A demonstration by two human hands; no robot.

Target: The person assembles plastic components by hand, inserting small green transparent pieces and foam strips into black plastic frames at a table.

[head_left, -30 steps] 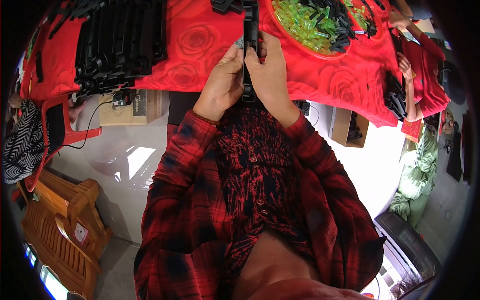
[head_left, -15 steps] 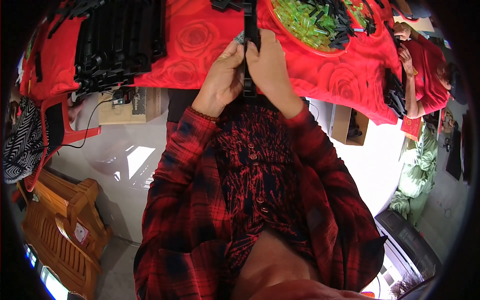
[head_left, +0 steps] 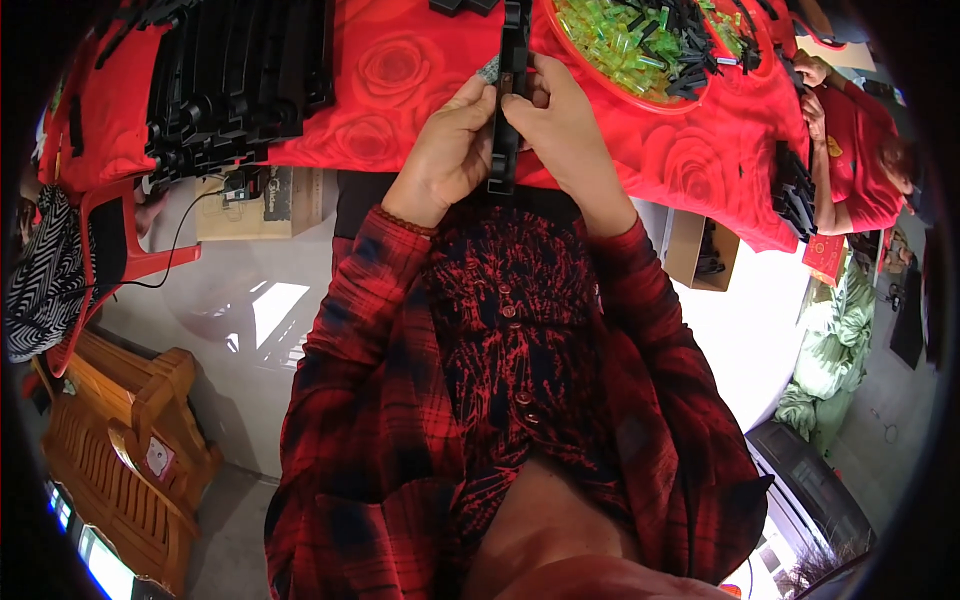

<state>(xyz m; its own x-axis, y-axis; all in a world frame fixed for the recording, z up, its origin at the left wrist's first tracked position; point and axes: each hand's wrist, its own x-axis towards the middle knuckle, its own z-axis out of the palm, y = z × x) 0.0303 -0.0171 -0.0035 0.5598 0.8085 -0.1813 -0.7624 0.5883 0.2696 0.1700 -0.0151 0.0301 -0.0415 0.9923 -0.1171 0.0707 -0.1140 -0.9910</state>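
Note:
A long, narrow black plastic strip (head_left: 503, 160) with notched edges is held lengthwise over the near edge of the red rose-patterned tablecloth (head_left: 385, 75). My left hand (head_left: 450, 140) is closed on its left side, and a small greyish piece shows by the fingertips. On the strip's right side my right hand (head_left: 565, 120) grips it, thumb on the upper face and fingers curled behind. To the right, a red basin (head_left: 690, 105) holds clear yellow-green pieces (head_left: 610, 50) and small black pieces (head_left: 675, 75).
Stacked long black plastic parts (head_left: 240, 80) fill the table's left. A co-worker in a red shirt (head_left: 860, 140) sits at the far right near more black parts (head_left: 793, 190). A red chair (head_left: 120, 240), a wooden armchair (head_left: 125, 470) and cardboard boxes (head_left: 705, 250) stand around below.
The black strip has turned slightly, showing more of its notched side. My right hand has shifted a little to the right with its thumb pressed on the strip; my left hand stays nearly in place.

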